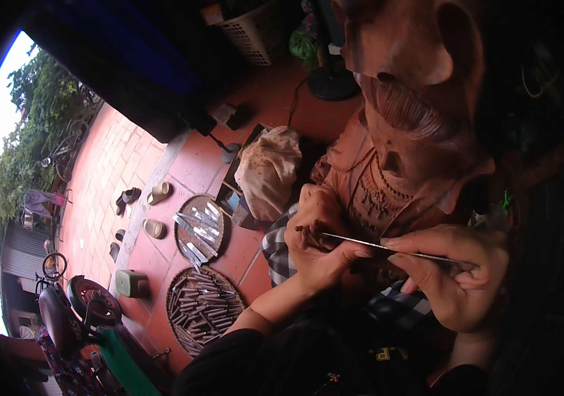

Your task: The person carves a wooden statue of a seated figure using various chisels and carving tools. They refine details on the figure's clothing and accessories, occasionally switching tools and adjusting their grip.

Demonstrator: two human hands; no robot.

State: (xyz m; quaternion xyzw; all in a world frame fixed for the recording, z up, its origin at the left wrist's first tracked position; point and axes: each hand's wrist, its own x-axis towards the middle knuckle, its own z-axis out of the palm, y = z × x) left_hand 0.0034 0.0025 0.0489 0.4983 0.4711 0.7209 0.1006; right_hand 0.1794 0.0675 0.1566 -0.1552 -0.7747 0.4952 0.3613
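Observation:
A large reddish-brown carved figure [404, 112] with a grooved beard and a beaded necklace fills the upper right. In front of its chest, my left hand [315, 264] is closed around a small dark brown piece [309, 236], most of it hidden by the fingers. My right hand [460, 270] pinches a thin, straight metal tool [367, 244] between thumb and fingers. The tool points left, its tip at the brown piece by my left thumb. Whether the brown piece is joined to the figure, I cannot tell.
To the left, a round basket [177, 228] holds flat metal blades; a nearer basket [171, 310] holds many handled tools. A beige cloth [268, 171] covers a box. Slippers [154, 228], a green stool [132, 283] and a motorbike [64, 317] stand farther left. A white basket [255, 32] stands behind.

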